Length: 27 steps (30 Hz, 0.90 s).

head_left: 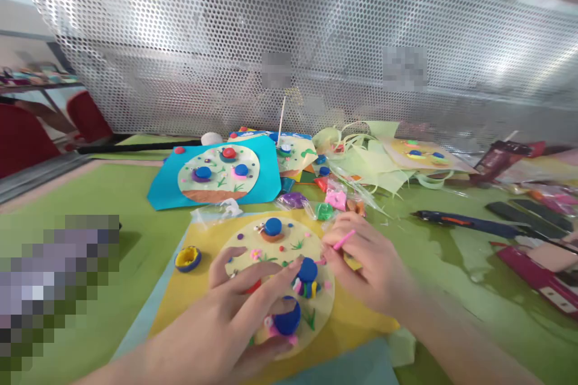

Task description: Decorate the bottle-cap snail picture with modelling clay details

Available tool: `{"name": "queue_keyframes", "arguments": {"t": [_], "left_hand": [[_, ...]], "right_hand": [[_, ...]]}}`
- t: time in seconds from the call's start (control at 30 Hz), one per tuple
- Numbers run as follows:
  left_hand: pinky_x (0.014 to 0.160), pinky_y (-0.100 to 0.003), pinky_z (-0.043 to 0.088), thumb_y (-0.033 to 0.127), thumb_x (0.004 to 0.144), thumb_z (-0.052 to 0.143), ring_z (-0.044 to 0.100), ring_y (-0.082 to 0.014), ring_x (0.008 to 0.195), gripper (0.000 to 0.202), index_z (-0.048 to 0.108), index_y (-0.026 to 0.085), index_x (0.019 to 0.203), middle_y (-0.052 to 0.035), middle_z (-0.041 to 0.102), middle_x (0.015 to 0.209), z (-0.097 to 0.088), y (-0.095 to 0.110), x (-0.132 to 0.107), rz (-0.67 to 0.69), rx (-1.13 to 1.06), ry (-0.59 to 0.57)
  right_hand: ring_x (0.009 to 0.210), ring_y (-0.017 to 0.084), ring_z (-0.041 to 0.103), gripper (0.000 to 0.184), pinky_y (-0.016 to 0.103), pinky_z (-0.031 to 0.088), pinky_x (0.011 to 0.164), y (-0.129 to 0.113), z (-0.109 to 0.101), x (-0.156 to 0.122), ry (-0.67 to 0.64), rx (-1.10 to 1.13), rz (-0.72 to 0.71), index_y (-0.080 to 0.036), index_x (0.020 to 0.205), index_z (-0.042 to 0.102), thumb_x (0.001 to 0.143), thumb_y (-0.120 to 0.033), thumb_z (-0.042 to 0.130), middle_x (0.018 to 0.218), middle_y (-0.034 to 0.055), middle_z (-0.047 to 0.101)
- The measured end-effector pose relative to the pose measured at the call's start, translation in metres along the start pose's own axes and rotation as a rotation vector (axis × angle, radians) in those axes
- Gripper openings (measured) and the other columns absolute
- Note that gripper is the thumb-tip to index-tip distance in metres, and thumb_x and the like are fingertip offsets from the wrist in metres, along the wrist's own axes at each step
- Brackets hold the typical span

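A pale round card [323,319], decorated with modelling clay and blue bottle caps, lies on a yellow sheet [176,307]. Across its lower left rests my left hand [239,307], fingers spread. Its fingertips are by a blue cap [288,316] with pink clay and another blue cap [307,271] above striped clay. My right hand [361,258] is closed at the card's right edge, with a thin pink stick [344,240] between its fingers; the stick's lower end is hidden. Near the card's top sits a blue-capped brown clay snail [273,230].
Behind the card are a blue sheet with a similar picture [219,174] and bagged clay pieces [334,200]. To the right lie a dark pen-like tool [465,222] and a maroon object [537,277]. A yellow-filled cap [188,258] sits left. A perforated metal panel [289,30] stands behind.
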<state>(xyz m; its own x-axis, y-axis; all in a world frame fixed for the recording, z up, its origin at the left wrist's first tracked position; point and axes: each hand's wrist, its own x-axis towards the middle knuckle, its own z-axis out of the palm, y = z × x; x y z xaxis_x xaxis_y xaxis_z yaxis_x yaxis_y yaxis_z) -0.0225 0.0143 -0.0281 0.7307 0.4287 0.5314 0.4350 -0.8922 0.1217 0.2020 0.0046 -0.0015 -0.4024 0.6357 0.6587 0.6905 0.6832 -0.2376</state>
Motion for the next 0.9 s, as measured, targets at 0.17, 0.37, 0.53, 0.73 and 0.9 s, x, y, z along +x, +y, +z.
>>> {"name": "queue_keyframes", "arguments": {"t": [0.17, 0.37, 0.53, 0.73, 0.9], "left_hand": [[0.108, -0.031, 0.008, 0.034, 0.090, 0.046, 0.059, -0.0132, 0.101, 0.041, 0.033, 0.016, 0.125, 0.0026, 0.072, 0.096, -0.002, 0.011, 0.000, 0.036, 0.066, 0.057], [0.108, -0.037, 0.008, 0.014, 0.085, 0.052, 0.056, -0.0160, 0.109, 0.055, 0.024, 0.020, 0.132, 0.0070, 0.072, 0.093, -0.002, 0.011, -0.002, 0.046, 0.076, 0.070], [0.107, -0.033, 0.009, 0.020, 0.087, 0.054, 0.056, -0.0146, 0.110, 0.054, 0.024, 0.020, 0.132, 0.0096, 0.073, 0.086, 0.001, 0.009, 0.000, 0.023, 0.088, 0.077], [0.105, -0.027, 0.020, 0.020, 0.089, 0.050, 0.058, -0.0111, 0.106, 0.049, 0.026, 0.020, 0.131, 0.0088, 0.073, 0.086, 0.003, 0.012, 0.000, 0.075, 0.118, 0.125], [0.112, -0.034, 0.014, 0.009, 0.084, 0.050, 0.061, -0.0104, 0.101, 0.035, 0.043, 0.019, 0.118, 0.0007, 0.070, 0.101, -0.004, 0.015, -0.003, 0.081, 0.167, 0.171]], "right_hand": [[0.063, 0.013, 0.054, 0.023, 0.031, 0.046, 0.064, 0.003, 0.003, 0.000, 0.010, -0.066, 0.013, -0.017, 0.069, 0.053, 0.090, -0.020, 0.047, 0.067, -0.0020, 0.057], [0.070, 0.013, 0.059, 0.017, 0.031, 0.051, 0.066, -0.001, 0.008, 0.000, -0.038, -0.086, 0.046, -0.015, 0.087, 0.060, 0.091, -0.029, 0.051, 0.083, 0.0009, 0.062], [0.076, 0.014, 0.061, 0.017, 0.033, 0.052, 0.068, -0.003, 0.004, 0.000, -0.059, -0.096, 0.074, -0.016, 0.098, 0.059, 0.091, -0.029, 0.052, 0.094, 0.0035, 0.062], [0.073, 0.014, 0.060, 0.016, 0.032, 0.052, 0.067, -0.003, -0.002, -0.001, -0.031, -0.057, 0.108, -0.016, 0.095, 0.060, 0.091, -0.029, 0.051, 0.090, 0.0026, 0.063], [0.068, 0.013, 0.059, 0.018, 0.031, 0.050, 0.065, 0.000, 0.001, 0.001, 0.007, 0.010, 0.129, -0.015, 0.084, 0.059, 0.091, -0.029, 0.051, 0.078, -0.0004, 0.061]]}}
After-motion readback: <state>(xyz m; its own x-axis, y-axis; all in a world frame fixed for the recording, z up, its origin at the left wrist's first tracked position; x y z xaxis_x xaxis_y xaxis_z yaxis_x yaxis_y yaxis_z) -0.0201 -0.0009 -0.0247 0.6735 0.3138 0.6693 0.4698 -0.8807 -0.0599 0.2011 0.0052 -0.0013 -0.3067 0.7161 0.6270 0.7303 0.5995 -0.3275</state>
